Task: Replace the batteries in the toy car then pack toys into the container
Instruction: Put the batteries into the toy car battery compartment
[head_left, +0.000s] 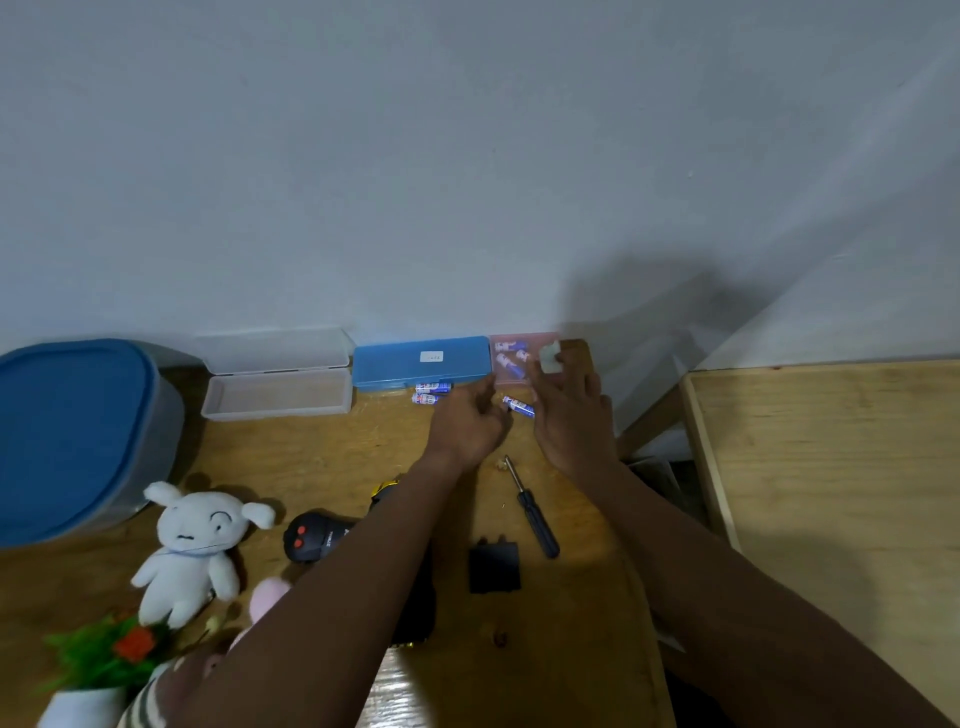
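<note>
Your two hands reach to the far edge of a wooden table (332, 447), by the wall. Your left hand (470, 426) has its fingers curled beside one end of a blue battery (518, 406); whether it pinches the battery cannot be told. Your right hand (571, 415) lies with fingers stretched out over a pink box (511, 358) that holds more batteries, and the blue battery lies between your hands.

Two loose batteries (431, 393) lie in front of a closed blue box (422, 364). The toy car (385, 489) is mostly hidden under your left forearm. Near it lie a screwdriver (532, 512), a black cover (493, 566) and a black remote control (311, 535). The large container with a blue lid (72, 436) stands far left, beside a white plush toy (192, 545).
</note>
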